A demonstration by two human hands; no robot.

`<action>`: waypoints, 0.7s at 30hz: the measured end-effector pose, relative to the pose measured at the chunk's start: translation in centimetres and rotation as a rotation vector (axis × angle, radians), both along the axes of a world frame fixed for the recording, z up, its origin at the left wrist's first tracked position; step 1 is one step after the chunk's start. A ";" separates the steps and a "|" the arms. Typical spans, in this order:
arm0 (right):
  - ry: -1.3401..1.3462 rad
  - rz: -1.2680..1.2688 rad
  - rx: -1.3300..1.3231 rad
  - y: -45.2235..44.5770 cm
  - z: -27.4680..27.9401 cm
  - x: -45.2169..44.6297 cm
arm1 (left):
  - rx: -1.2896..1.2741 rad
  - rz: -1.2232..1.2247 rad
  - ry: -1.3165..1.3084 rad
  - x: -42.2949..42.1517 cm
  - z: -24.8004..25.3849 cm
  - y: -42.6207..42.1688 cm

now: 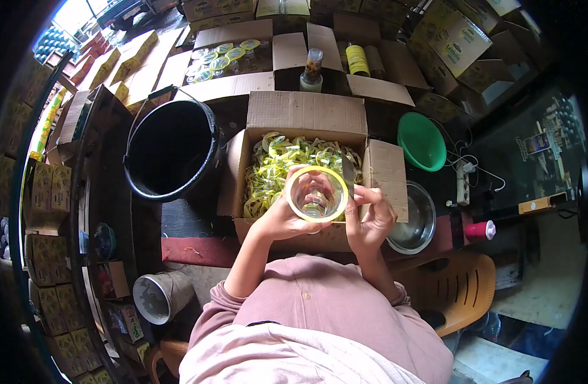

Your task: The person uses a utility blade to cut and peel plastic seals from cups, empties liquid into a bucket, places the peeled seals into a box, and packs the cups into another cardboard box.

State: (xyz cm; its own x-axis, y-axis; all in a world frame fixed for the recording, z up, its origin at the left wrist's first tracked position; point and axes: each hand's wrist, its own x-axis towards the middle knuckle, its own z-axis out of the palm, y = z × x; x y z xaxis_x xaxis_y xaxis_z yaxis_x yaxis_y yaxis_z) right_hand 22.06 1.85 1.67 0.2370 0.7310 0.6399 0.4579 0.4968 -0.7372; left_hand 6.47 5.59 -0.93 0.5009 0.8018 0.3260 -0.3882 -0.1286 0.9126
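My left hand (276,216) is wrapped around a clear plastic cup (317,194) with a yellow rim, its round mouth turned up towards me. Just right of the rim, my right hand (372,221) has thumb and fingers pinched together near the cup. A thin greyish piece shows above those fingertips, but what they hold is not clear. Both hands are over the front of an open cardboard box (306,110). Inside it lies a heap of yellow-green and clear plastic strips (278,157), partly hidden by the cup and hands.
A black bucket (132,168) stands left of the box. To the right are a green basin (422,142), a clear bowl (428,221) and a white power strip (462,182). Behind, a carton holds yellow-rimmed cups (220,62), beside a glass jar (312,70). An orange chair (479,288) is at lower right.
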 end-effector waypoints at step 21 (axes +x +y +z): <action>-0.131 -0.071 0.023 0.1 0.1 -0.2 | 0.059 0.135 0.022 0.4 0.6 0.1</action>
